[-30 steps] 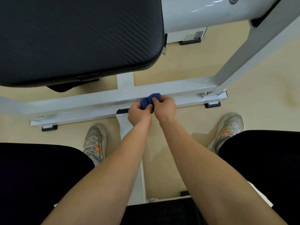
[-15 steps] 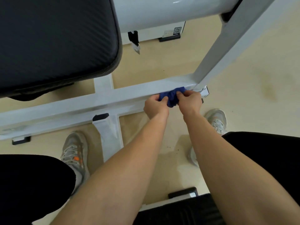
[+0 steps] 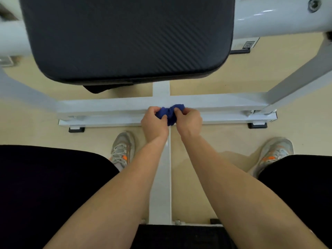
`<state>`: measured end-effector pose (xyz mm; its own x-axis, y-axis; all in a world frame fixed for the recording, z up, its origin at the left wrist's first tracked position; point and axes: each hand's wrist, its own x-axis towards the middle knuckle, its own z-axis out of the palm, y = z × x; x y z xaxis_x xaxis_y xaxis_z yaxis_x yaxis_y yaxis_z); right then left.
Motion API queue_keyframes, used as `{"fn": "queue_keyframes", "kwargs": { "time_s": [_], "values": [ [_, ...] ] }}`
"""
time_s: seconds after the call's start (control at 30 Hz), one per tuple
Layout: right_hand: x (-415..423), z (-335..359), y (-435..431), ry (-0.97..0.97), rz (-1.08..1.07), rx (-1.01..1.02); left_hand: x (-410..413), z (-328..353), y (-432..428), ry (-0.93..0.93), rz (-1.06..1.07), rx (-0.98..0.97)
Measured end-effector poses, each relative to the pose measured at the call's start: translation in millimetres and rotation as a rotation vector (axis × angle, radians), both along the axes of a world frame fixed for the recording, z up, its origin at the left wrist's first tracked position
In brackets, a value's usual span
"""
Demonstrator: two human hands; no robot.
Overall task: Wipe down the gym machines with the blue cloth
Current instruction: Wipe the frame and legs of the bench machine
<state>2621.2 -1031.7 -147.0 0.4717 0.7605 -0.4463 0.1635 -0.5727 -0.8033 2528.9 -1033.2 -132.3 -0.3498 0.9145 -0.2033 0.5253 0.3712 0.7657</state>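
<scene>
The pale beige floor (image 3: pixel 224 141) runs across the middle of the frame. The white machine frame (image 3: pixel 107 121) stands on it on black rubber feet (image 3: pixel 76 129), one mid-left and one mid-right. Two grey shoes (image 3: pixel 122 150) with orange marks rest on it, one lower centre-left and one lower right.

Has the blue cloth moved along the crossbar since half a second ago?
Yes. The cloth slid left along the crossbar, from near the right upright to the centre beam.

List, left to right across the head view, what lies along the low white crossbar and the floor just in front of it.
Black rubber foot pad → grey-and-orange left sneaker → left hand → crumpled blue cloth → right hand → grey-and-orange right sneaker.
</scene>
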Motion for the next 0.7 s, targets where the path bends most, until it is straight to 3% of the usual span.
{"fn": "queue_keyframes", "kwargs": {
  "time_s": [0.17,0.4,0.53,0.7],
  "values": [
    [-20,5,2,0.001,0.05,-0.015,-34,-11,-6,-0.007,0.086,0.005],
    [1,15,-9,0.083,0.099,0.043,-24,-17,-2,0.063,-0.153,-0.057],
    [4,14,-16,-0.002,0.1,0.045,-33,-11,10,0.036,-0.123,0.006],
    [-24,13,-17,-0.102,0.35,0.165,-51,-8,9,0.071,-0.001,0.117]
  ]
}}
